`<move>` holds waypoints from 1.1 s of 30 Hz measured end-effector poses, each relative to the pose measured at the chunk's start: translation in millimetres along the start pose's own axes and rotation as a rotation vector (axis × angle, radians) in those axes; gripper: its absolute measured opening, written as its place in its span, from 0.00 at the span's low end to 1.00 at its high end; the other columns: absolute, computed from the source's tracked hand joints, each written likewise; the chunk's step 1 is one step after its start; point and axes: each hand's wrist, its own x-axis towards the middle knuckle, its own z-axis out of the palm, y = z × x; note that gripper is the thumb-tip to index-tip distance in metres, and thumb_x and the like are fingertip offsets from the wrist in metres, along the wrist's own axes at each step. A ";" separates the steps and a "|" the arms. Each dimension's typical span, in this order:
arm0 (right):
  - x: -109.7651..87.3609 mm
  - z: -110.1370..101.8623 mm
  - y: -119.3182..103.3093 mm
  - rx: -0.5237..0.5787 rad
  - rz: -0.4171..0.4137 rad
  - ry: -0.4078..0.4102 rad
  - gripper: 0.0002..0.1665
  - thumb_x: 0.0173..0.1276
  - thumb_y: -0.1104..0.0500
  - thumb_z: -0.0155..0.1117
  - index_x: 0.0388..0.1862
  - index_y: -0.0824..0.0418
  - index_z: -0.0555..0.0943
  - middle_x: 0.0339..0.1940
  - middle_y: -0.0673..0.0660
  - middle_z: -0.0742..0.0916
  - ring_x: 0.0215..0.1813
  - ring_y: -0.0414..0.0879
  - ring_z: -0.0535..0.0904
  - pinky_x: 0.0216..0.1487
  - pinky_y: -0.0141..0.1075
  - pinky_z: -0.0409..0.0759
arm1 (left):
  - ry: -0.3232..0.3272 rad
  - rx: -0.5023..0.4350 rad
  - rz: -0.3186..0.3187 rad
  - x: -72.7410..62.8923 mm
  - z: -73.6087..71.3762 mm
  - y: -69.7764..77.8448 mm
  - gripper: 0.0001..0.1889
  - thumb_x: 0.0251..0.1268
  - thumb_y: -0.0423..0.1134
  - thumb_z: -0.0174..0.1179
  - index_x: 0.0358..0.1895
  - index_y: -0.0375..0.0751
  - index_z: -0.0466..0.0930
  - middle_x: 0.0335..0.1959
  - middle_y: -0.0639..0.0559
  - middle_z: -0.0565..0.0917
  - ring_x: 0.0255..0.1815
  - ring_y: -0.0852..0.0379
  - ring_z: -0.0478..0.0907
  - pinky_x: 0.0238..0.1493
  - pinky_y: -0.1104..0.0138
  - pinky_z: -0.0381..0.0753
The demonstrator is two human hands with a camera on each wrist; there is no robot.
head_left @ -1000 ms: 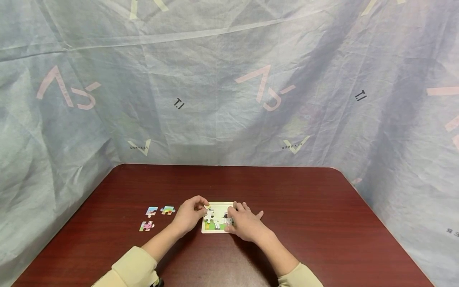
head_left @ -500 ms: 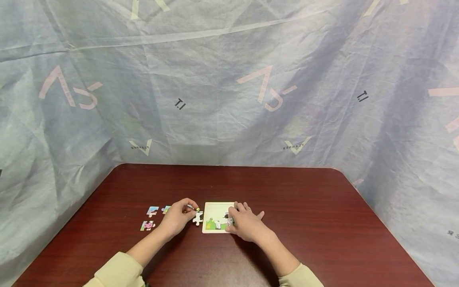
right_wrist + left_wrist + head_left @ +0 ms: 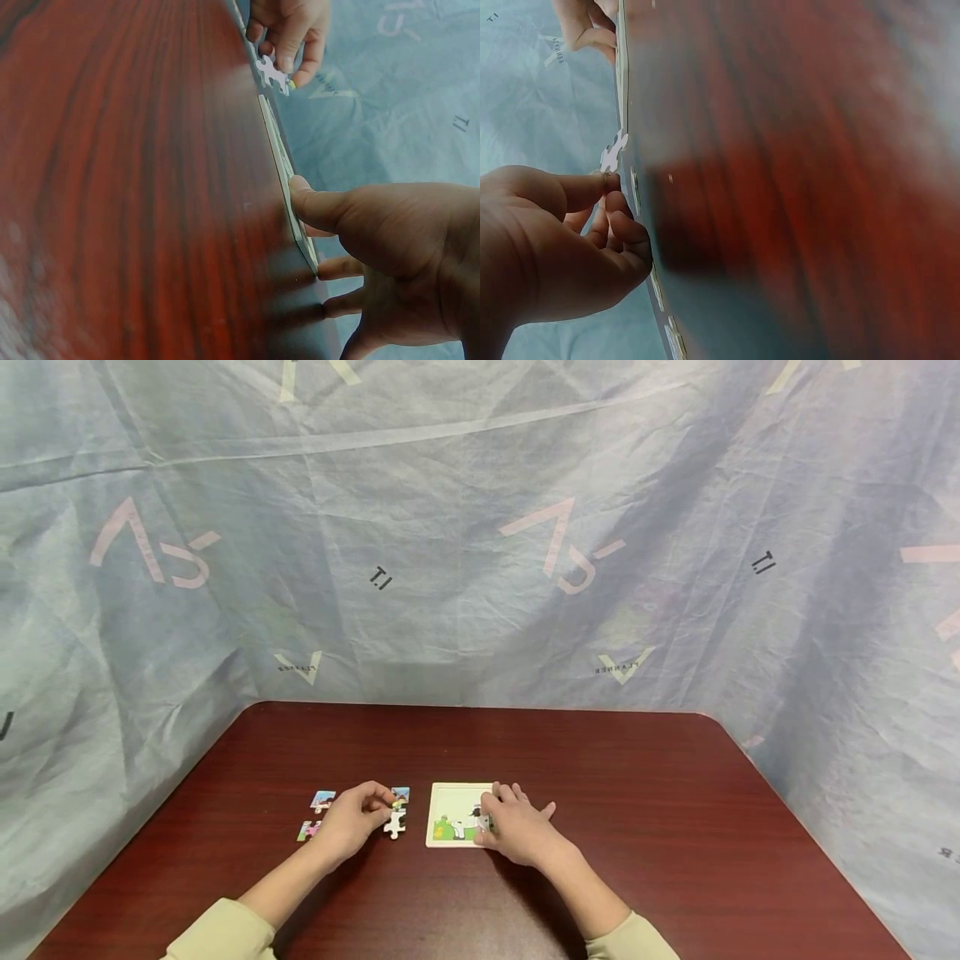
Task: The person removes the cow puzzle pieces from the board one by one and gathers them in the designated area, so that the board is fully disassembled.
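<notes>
A big gray cloth (image 3: pixel 450 527) with pink and yellow marks hangs far past the hands and off to both sides. Under the hands is a dark red counter (image 3: pixel 637 793). Pale yellow sleeves (image 3: pixel 225 927) cover the arms behind the hands. The right hand (image 3: pixel 519 831) has its thumb on the puzzle tray (image 3: pixel 459 800), and its other fingers are spread out, some past the tray's right edge. The left hand (image 3: pixel 347 822) pinches a white piece (image 3: pixel 394 825) between thumb and finger. The tray lies flat between the two hands, touching the right one. It has a green, white and black picture (image 3: pixel 450 832) along its near side. The white piece sticks out from the left hand toward the tray, apart from it; it is hard to tell if it touches the counter. Just past it is a blue piece (image 3: pixel 401 793). Left of the left hand are a blue and white piece (image 3: pixel 322 799) and, nearer, a pink and green piece (image 3: pixel 306 832), partly hidden.
</notes>
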 end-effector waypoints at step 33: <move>-0.3 2.2 0.3 -0.006 -0.010 0.020 0.18 0.68 0.48 0.71 0.42 0.55 0.73 0.72 0.68 0.70 0.72 0.73 0.63 0.47 0.85 0.56 | 0.083 0.314 0.050 -14.9 -39.0 -18.3 0.04 0.58 0.29 0.69 0.31 0.41 0.84 0.25 0.57 0.80 0.29 0.58 0.74 0.36 0.60 0.74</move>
